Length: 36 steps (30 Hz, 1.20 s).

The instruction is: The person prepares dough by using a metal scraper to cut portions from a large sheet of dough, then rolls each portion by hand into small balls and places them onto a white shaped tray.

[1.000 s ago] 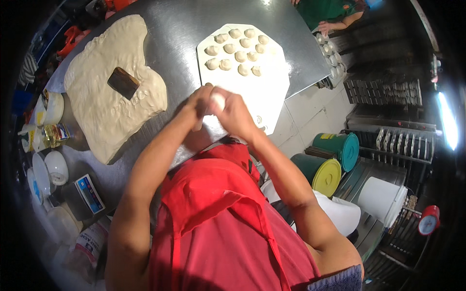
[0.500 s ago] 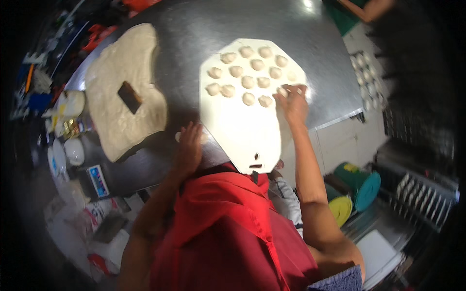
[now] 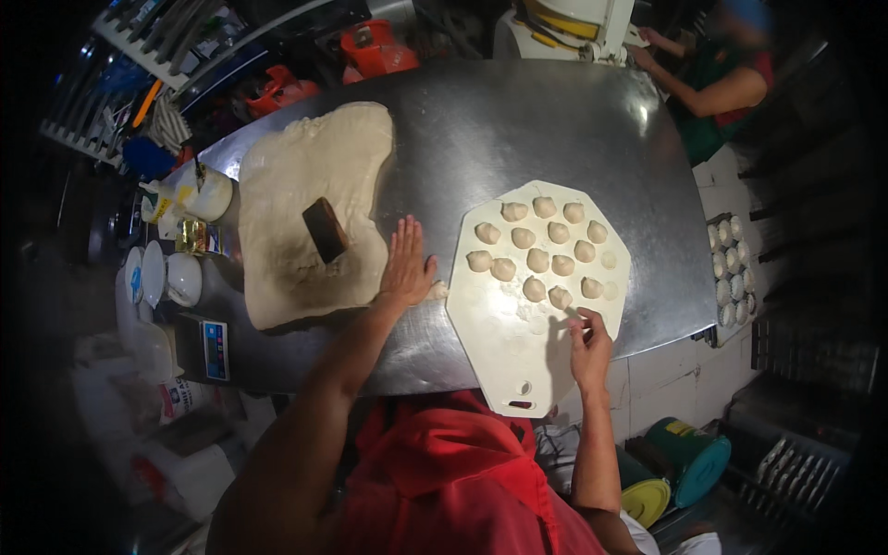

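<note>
1. Near-left corner of the bench (image 3: 435, 139): a digital scale (image 3: 213, 348).
2. Left edge: a white tub (image 3: 211, 196).
3. Beyond the far edge: red-orange objects (image 3: 379, 54), possibly containers.
4. Past the right edge, lower down: rows of pale cups (image 3: 732, 262).

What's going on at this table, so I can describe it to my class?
A person in a red apron stands at a metal table. The left hand lies flat between a large dough slab and a white board, beside a small dough piece. The right hand is over the board's right edge, near rows of dough balls; whether it holds anything is unclear. A dark rectangular tool rests on the slab.
</note>
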Each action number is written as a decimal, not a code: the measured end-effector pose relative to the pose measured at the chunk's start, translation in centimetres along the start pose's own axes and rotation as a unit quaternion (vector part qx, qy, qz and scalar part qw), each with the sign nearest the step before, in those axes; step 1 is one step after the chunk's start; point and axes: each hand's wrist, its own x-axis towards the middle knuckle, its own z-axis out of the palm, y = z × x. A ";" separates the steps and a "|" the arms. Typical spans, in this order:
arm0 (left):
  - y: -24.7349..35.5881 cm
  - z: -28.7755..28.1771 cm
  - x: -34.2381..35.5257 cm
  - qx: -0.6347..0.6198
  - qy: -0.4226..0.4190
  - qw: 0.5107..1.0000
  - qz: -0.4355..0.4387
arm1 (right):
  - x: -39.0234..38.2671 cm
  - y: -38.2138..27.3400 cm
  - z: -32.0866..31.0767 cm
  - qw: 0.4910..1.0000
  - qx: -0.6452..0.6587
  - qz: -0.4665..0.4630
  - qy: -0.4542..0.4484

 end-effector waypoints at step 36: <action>0.4 -18.8 -17.3 -0.330 -0.137 0.908 0.219 | -18.7 -23.4 16.2 0.992 -0.081 -0.067 -0.068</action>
